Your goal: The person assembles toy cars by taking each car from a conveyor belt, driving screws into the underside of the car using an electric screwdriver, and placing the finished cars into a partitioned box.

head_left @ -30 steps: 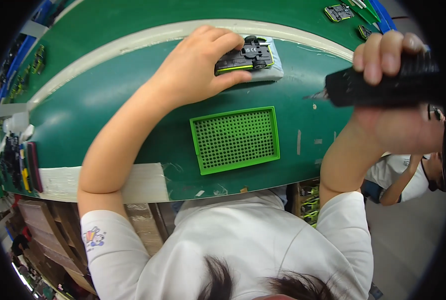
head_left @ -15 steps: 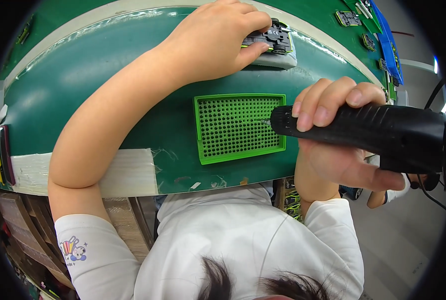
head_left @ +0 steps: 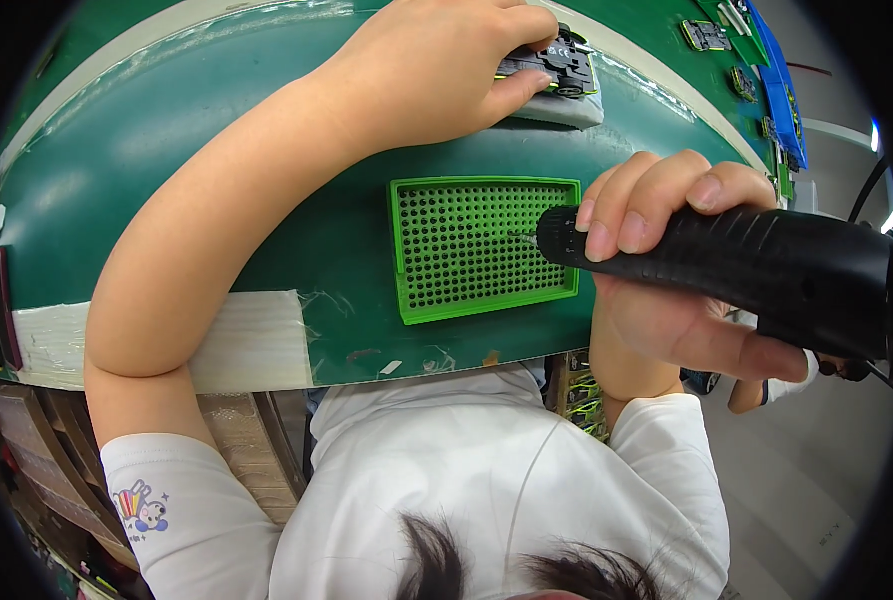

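Left hand (head_left: 447,70) pinches toy car (head_left: 564,68), far; right hand (head_left: 657,315) wraps electric screwdriver (head_left: 767,262), tip over perforated tray (head_left: 467,272): steady wrist advisable!

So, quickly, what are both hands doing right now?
Left hand: closed on an upturned toy car.
Right hand: closed around a black power screwdriver.

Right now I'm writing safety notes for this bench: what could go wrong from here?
1. The bit of the black electric screwdriver in the right hand points over the green perforated tray; a careless dip might knock the tray.
2. The left hand wraps the upturned toy car, so a slipping bit could catch its fingers if used there.
3. The car sits on a pale pad; a loosened grip might let it slide.
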`<state>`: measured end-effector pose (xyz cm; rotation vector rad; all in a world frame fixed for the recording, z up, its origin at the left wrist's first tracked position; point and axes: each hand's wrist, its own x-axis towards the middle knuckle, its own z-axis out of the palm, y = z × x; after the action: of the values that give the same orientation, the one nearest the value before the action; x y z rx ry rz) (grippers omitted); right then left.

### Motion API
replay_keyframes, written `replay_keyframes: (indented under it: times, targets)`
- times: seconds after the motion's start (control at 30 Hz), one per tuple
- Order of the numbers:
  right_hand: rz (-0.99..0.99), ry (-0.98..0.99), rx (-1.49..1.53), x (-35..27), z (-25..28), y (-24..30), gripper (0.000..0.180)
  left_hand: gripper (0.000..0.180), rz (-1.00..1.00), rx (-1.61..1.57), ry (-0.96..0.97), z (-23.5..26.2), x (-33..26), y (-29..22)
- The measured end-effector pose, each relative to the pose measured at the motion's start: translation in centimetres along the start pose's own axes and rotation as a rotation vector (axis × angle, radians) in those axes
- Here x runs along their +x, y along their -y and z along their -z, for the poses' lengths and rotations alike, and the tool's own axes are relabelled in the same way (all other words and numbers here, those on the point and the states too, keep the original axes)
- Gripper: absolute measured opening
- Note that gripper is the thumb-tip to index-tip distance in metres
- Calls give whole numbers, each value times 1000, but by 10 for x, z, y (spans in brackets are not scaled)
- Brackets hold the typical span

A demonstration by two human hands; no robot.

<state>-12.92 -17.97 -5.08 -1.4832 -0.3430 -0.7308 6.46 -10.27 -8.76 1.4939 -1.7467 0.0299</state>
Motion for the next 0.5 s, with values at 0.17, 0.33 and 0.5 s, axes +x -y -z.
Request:
replay_keyframes:
  times: [0.17, 0.33, 0.5]
  targets:
    - [28, -3, -7, -1, -3, -3, 105, 26, -2, -6, -4, -1, -1, 1]
    - [-8, -14, -21, -2, -4, -1, 107, 26, 12, -1, 0, -1, -3, 1]
    - [-33, -15, -19, -1, -5, 2, 108, 27, 6, -12, -6, -1, -3, 0]
